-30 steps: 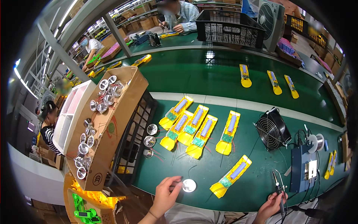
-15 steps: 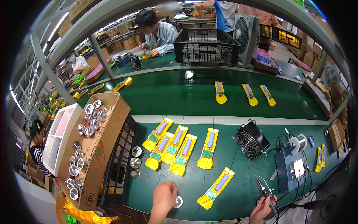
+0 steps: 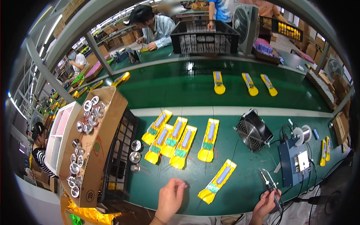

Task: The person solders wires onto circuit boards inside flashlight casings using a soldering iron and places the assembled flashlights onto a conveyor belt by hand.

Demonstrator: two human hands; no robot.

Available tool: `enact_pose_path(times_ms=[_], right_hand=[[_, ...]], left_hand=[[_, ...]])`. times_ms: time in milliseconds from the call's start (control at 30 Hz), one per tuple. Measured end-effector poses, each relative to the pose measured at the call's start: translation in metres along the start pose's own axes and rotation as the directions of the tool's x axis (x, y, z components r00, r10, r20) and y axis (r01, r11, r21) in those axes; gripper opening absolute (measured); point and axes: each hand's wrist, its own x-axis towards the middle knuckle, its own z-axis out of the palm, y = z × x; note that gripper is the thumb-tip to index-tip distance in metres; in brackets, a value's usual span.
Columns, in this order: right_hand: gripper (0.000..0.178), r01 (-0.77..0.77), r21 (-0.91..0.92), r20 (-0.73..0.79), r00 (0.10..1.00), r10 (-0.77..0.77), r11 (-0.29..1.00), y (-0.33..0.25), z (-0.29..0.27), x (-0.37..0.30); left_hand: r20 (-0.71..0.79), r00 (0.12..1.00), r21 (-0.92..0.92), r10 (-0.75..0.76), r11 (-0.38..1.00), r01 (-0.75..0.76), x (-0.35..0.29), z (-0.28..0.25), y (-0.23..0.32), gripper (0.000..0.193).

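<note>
Head view. Left hand point(image 3: 169, 198) is coming in from the near edge, fingers curled, thumb and fingertips pinched together on something small; what it is cannot be told, the thing is hidden by the fingers. It is hovering low over the green surface point(image 3: 240, 176), just left of the nearest yellow board point(image 3: 217, 181), not touching it.

Right hand point(image 3: 267, 204) is sitting at the near right edge, closed around a soldering iron point(image 3: 270, 187), tip pointing far-left, lying near the right end of that nearest yellow board, apart from it.

Four more yellow boards point(image 3: 176, 138) are lying in a fanned row farther in, mid-surface, edges touching or almost. Three round silver parts point(image 3: 135, 155) are lying left of that row, beside a black crate point(image 3: 118, 157). A cardboard box point(image 3: 95, 142) holding many silver round parts is leaning at the left, over the crate.

A small black fan point(image 3: 252, 131) is standing right of the row, tilted. A blue soldering station point(image 3: 294, 162) is standing near right, with a solder spool point(image 3: 302, 134) just beyond it.

A white strip is dividing the surface from the conveyor belt point(image 3: 187, 86) on the far side, which is carrying three yellow boards point(image 3: 243, 83) well apart from the near ones. A black basket point(image 3: 204, 37) and a grey fan point(image 3: 245, 22) are standing beyond the belt. Other people are working at the far side and far left.
</note>
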Motion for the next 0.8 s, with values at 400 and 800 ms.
enact_pose_path(times_ms=[400,800], right_hand=[[0.019,-0.11,0.07,0.155,0.983,0.098,0.991,-0.015,0.005,-0.038],[0.029,-0.102,-0.231,0.326,0.929,0.176,0.968,-0.021,0.032,-0.071]], left_hand=[[-0.278,0.925,0.01,0.261,0.963,-0.269,-0.032,0.058,-0.009,0.01],[-0.268,0.888,0.022,0.374,0.924,-0.382,-0.029,0.068,-0.021,0.017]])
